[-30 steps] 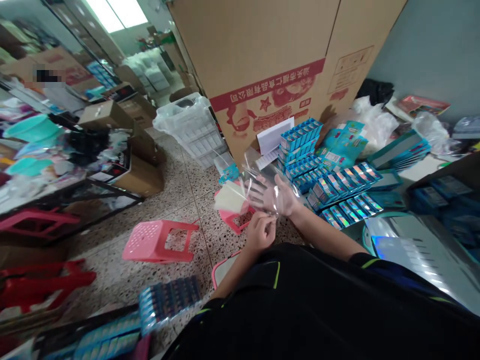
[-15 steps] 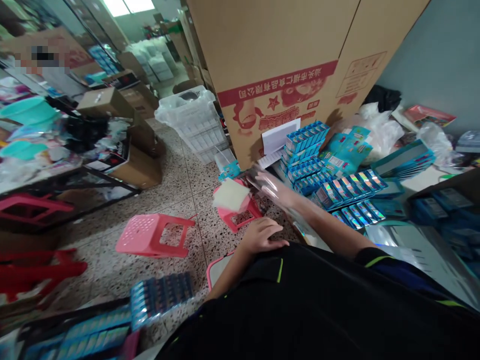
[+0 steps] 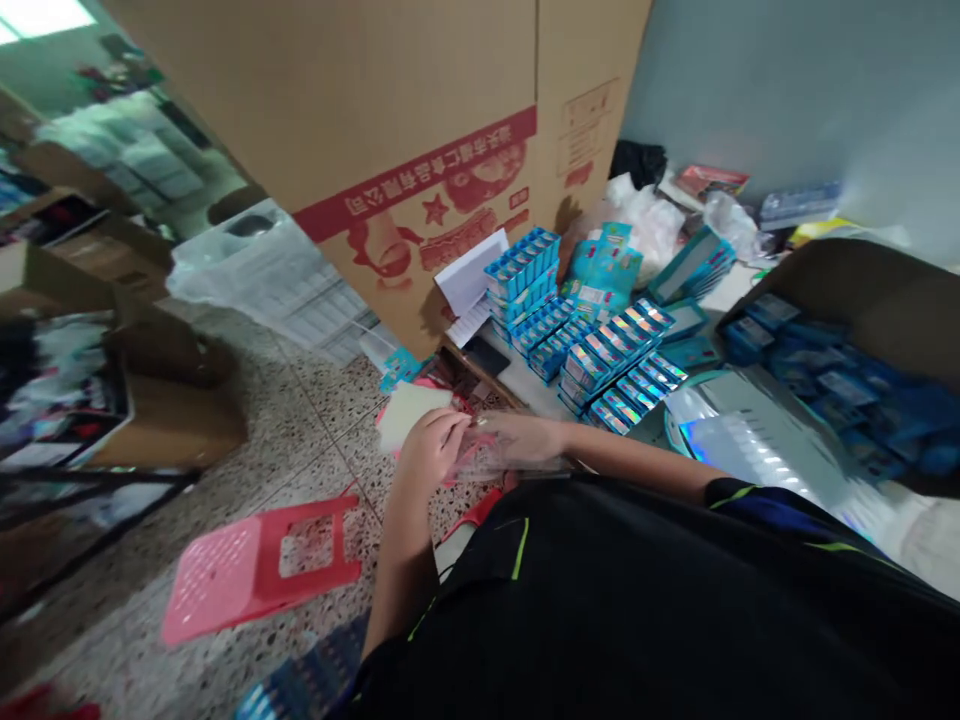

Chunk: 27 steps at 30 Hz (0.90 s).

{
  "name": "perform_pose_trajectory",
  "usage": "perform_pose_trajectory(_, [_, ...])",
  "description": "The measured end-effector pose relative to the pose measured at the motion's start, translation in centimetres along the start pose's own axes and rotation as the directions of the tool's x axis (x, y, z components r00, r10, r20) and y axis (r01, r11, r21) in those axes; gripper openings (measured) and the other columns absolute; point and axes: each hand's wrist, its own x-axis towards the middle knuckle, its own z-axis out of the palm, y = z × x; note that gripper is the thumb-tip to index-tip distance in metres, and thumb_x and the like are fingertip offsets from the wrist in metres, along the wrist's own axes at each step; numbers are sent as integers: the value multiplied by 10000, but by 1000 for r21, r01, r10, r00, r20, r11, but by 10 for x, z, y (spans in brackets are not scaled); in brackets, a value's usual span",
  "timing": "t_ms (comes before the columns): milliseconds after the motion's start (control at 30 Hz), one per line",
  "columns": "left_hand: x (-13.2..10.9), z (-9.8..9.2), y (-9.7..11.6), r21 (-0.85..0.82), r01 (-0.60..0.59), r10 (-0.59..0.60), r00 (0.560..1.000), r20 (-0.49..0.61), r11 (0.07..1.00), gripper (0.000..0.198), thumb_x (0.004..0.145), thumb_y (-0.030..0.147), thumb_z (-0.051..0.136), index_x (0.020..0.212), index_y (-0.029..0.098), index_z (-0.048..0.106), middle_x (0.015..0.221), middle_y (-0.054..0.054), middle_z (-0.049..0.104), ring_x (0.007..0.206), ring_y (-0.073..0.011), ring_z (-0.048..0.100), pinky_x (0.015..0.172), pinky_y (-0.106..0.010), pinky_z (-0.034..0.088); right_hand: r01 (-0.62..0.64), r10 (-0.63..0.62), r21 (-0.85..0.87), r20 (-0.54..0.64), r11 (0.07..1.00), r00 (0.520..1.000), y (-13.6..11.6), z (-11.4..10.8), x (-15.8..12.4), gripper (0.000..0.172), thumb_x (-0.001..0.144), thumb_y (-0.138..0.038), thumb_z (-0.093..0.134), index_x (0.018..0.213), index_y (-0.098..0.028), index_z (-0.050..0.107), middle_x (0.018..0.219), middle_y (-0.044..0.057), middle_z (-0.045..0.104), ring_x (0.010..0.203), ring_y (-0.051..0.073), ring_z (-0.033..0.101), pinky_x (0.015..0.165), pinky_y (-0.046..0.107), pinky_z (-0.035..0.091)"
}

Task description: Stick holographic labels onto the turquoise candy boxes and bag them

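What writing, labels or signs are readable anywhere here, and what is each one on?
Big cardboard box: red band of white Chinese characters, too blurred to quote; a red star below it.
Its side face: red marks, too small to read.
Blue packs: print too small.
White sheet: lines unreadable.
The clear bag being held: no print seen.

We see the clear wrapper (image 3: 501, 460) between our left hand (image 3: 427, 447) and right hand (image 3: 519, 437) only as a blur. The cardboard carton (image 3: 360, 110) runs off the top edge; the blue packs (image 3: 847, 385) are smeared.
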Motion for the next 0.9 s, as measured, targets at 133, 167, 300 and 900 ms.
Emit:
perform_pose_trajectory(133, [7, -3, 11, -75, -42, 43, 999, 16, 996, 326, 1007, 280, 569, 1312, 257, 683, 1079, -68, 745, 1005, -212, 710, 913, -382, 596, 26, 69, 444, -196, 896, 978, -1, -9, -23, 472, 946, -369, 651, 1376, -184, 589, 1397, 127, 644, 1297, 208, 609, 1142, 422, 473])
perform_pose_trajectory(167, [12, -2, 17, -68, -73, 74, 997, 19, 995, 337, 1007, 279, 568, 1325, 260, 680, 1085, -71, 735, 1006, -212, 705, 910, -383, 595, 38, 73, 468, -218, 883, 973, -2, -9, -26, 476, 933, -391, 674, 1363, -198, 606, 1379, 113, 658, 1291, 211, 615, 1146, 426, 470])
perform_pose_trajectory(300, [39, 7, 35, 13, -228, 228, 974, 1, 974, 189, 983, 307, 627, 1071, 234, 778, 1060, -83, 731, 1011, -237, 684, 946, -423, 567, -33, 160, 423, -268, 905, 950, -11, -12, -36, 337, 943, -418, 662, 1201, -208, 715, 1267, 73, 726, 1207, 219, 664, 1123, 432, 492])
perform_pose_trajectory(900, [97, -63, -31, 9, -162, 161, 968, -192, 987, 87, 910, 279, 706, 856, 264, 773, 911, 13, 788, 837, -180, 751, 825, -315, 603, 644, 725, 741, -336, -191, 602, 24, 1, -98, 622, 1015, -605, 468, 1306, -61, 548, 1265, 200, 714, 1199, 221, 705, 973, 343, 612])
